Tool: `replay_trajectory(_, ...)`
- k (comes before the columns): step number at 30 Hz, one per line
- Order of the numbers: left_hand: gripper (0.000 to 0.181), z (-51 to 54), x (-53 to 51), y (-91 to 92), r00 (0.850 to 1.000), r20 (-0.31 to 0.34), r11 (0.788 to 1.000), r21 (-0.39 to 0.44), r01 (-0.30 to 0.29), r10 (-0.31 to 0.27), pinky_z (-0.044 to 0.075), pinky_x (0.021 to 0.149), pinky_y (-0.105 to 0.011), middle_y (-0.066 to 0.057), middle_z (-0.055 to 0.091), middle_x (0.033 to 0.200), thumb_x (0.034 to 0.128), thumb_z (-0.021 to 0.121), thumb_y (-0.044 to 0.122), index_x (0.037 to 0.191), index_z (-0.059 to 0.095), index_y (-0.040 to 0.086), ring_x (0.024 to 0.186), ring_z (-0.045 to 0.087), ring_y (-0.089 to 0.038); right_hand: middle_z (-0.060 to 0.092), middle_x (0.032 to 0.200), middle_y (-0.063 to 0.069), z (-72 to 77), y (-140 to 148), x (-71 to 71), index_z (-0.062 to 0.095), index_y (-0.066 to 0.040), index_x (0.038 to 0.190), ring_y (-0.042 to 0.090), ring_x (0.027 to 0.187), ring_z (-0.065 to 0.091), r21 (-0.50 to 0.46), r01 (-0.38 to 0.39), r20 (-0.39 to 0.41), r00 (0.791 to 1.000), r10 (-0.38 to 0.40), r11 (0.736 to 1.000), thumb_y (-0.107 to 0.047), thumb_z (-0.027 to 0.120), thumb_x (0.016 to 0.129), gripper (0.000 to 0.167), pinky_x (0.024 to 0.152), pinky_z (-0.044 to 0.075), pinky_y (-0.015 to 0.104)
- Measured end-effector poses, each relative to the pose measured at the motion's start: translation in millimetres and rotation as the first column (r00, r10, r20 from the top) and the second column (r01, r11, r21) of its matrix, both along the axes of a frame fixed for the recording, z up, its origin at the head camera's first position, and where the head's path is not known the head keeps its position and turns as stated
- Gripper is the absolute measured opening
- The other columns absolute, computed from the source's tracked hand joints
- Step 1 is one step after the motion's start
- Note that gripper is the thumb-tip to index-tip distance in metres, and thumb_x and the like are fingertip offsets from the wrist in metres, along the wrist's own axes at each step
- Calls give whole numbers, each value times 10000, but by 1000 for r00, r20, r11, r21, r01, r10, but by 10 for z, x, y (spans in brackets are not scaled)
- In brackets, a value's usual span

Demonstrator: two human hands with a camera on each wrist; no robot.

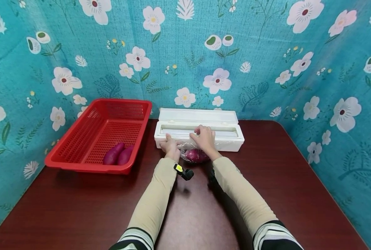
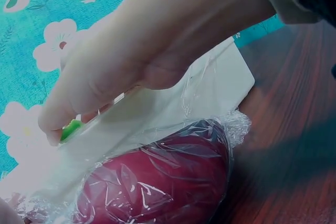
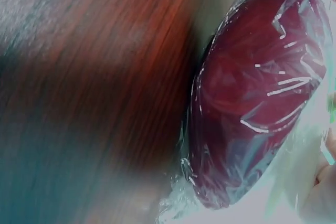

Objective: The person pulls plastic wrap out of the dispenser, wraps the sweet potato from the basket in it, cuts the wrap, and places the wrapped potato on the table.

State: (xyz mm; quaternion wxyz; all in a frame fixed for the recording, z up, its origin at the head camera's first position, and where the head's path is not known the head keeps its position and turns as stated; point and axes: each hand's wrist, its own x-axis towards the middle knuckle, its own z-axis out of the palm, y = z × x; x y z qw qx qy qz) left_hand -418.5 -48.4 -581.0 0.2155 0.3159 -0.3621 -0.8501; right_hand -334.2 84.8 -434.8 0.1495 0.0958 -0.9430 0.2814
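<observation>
"What set the work up well?"

"The counter (image 1: 185,208) across the lower half of the frame gave firm footing, and the red basket (image 1: 87,167) at mid-left stood clear of both arms."

"And the white box (image 1: 229,144)?"

"It lay at the frame's centre, lid open. I judged that it needed bracing against a sideways pull."

"Did the hands see to that?"

"The left grip (image 1: 170,148) rested at the left of its front edge; I couldn't tell whether it clasped the box or only pressed. The right grip (image 1: 205,139), near the middle of that edge, was narrow, pinching something small."

"Where was the wrapped tuber (image 1: 195,156)?"

"At the centre, just beside the box's front, in clear film (image 2: 239,127) that ran up over the front wall. Best kept snug there: slack would likely have let the film bunch. Two bare tubers (image 1: 113,153) lay in the basket's lower right corner."

"And the smallest thing?"

"The green piece (image 2: 71,129) at the right grip's fingertips, left of centre in the left wrist view. I took it for a film cutter; one level, steady stroke along the edge, pressed lightly, would probably have parted the film cleanest."
</observation>
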Motion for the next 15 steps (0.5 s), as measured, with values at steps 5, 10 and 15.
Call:
replay_trajectory(5,524,-307,-210,25,1000,-14,1000,-23,-18,18,438,639,-297,-97,429,943,773,627,467,1036,400,75,797,474,-195,604,827,53,0,76,10,625,-78,852,217,843,501,3,2,17,1000,-2,1000,-293,594,785,227,776,315,407)
replay_trajectory(10,446,-208,-158,41,999,30,1000,11,18,-18,432,707,-328,-107,411,996,833,578,413,1059,392,76,873,452,-218,615,829,86,15,184,37,607,-51,840,245,831,521,-54,-15,14,1000,16,998,-202,587,774,166,815,337,404)
replay_trajectory(15,396,154,120,102,999,34,1000,2,3,-4,460,577,-313,-112,406,930,852,572,366,1027,396,57,749,463,-205,599,877,86,0,287,40,590,-64,879,256,890,486,-29,-1,-10,1000,1,1000,-232,602,763,204,845,314,407)
